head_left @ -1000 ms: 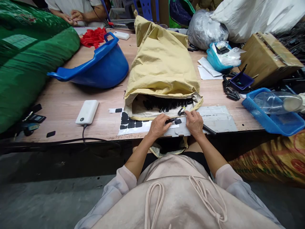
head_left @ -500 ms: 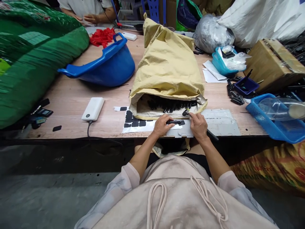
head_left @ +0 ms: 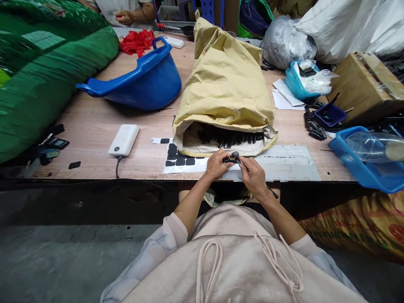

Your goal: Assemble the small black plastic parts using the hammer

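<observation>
My left hand (head_left: 215,164) is closed on a small black part (head_left: 227,160) at the table's front edge. My right hand (head_left: 252,174) grips a thin black tool (head_left: 235,156) whose round head rests on that part; its handle sticks out behind my wrist. Both hands sit over a white backing sheet (head_left: 181,164) carrying several black square pads. Just beyond lies a tan paper sack (head_left: 224,84) on its side, its open mouth showing many black parts (head_left: 230,136).
A white power bank (head_left: 123,139) with a cable lies left. A blue tub (head_left: 142,80) leans behind it, beside a green sack (head_left: 47,71). Blue baskets (head_left: 362,160), a cardboard box (head_left: 360,84) and loose black parts crowd the right. Another person's hands (head_left: 124,17) work at far left.
My right hand has moved left and closer to me, bringing the tool's head onto the part in my left hand. The view has shifted slightly.
</observation>
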Action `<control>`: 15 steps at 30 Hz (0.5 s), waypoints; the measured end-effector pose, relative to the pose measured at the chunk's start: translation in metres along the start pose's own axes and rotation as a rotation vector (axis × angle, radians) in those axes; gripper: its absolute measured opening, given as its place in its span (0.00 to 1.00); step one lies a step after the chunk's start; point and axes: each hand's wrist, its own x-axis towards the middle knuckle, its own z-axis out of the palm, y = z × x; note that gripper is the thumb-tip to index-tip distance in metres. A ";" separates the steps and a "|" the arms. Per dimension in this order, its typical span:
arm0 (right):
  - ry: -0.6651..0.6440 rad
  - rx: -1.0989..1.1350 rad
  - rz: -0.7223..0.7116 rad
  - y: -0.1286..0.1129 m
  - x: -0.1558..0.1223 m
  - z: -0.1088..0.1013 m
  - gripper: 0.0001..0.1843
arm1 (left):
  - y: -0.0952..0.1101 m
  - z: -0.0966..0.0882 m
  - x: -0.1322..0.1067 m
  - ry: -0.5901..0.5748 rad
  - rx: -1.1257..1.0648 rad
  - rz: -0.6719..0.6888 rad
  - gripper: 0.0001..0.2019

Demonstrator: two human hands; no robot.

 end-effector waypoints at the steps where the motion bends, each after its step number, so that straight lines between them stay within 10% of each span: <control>1: 0.004 -0.018 -0.012 -0.002 0.000 0.000 0.20 | 0.000 0.000 0.000 0.000 0.002 -0.004 0.08; 15: 0.061 -0.129 0.011 -0.002 -0.004 -0.007 0.20 | 0.002 0.002 -0.001 0.027 -0.008 -0.014 0.08</control>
